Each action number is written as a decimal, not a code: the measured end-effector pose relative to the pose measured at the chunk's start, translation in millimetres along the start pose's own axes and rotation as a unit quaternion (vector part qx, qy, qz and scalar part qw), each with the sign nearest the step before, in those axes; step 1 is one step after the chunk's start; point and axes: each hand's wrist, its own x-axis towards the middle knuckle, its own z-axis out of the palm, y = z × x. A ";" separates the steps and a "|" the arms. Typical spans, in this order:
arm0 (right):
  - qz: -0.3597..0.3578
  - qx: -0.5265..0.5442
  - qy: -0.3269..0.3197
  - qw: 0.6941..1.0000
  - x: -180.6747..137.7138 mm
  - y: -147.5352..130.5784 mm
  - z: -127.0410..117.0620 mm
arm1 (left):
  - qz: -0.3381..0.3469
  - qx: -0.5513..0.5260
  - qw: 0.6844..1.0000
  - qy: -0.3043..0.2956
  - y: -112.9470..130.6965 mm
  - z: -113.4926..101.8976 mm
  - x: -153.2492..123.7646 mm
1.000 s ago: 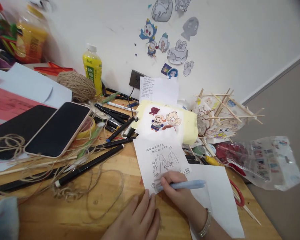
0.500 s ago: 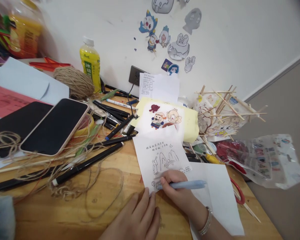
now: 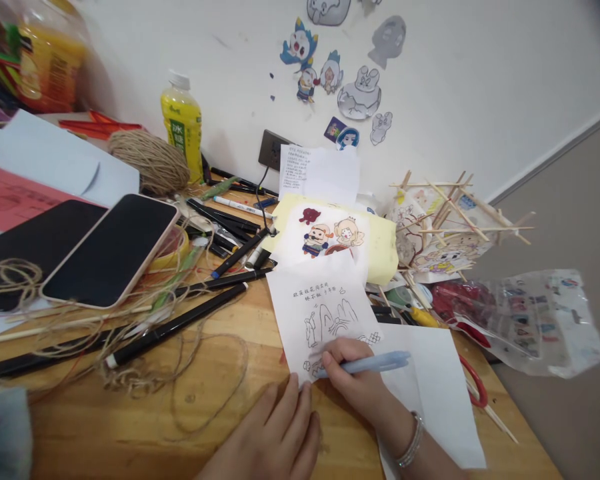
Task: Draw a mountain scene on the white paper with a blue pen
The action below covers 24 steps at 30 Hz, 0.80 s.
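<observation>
A light-blue pen [image 3: 377, 363] is gripped in my right hand [image 3: 355, 380], its tip down at the lower part of a white sheet [image 3: 293, 320]. Handwritten characters and line drawings of peaks, a figure and small shapes cover that sheet. My left hand [image 3: 275, 433] lies flat with fingers stretched, fingertips at the sheet's bottom edge. Behind the sheet, a paper with coloured cartoon figures [image 3: 333, 233] rests on a pale yellow pad [image 3: 384, 250]. Part of the drawing under my right hand is hidden.
Several black markers [image 3: 180, 323], loose twine [image 3: 125, 380] and a phone [image 3: 113, 250] crowd the left side. A twine ball [image 3: 150, 160] and a yellow bottle [image 3: 181, 127] stand behind. To the right are a stick lantern frame [image 3: 445, 227], a plastic bag [image 3: 535, 320], red-handled scissors [image 3: 475, 383] and blank paper [image 3: 435, 393].
The pen's upper end has tilted slightly upward, with its tip staying near the same spot. My left hand keeps its place on the sheet's edge. The view has shifted a little.
</observation>
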 end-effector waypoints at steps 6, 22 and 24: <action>0.000 -0.023 0.009 1.000 -3.3 -1.5 1.3 | -0.001 -0.004 1.000 -0.005 1.0 2.4 -1.8; -0.020 -0.088 -0.032 0.995 -1.2 -4.4 1.3 | 0.001 -0.006 1.000 -0.020 1.8 0.3 -1.8; -0.019 -0.087 -0.033 0.995 -0.8 -5.2 0.8 | 0.003 -0.007 1.000 -0.024 2.5 1.2 -3.2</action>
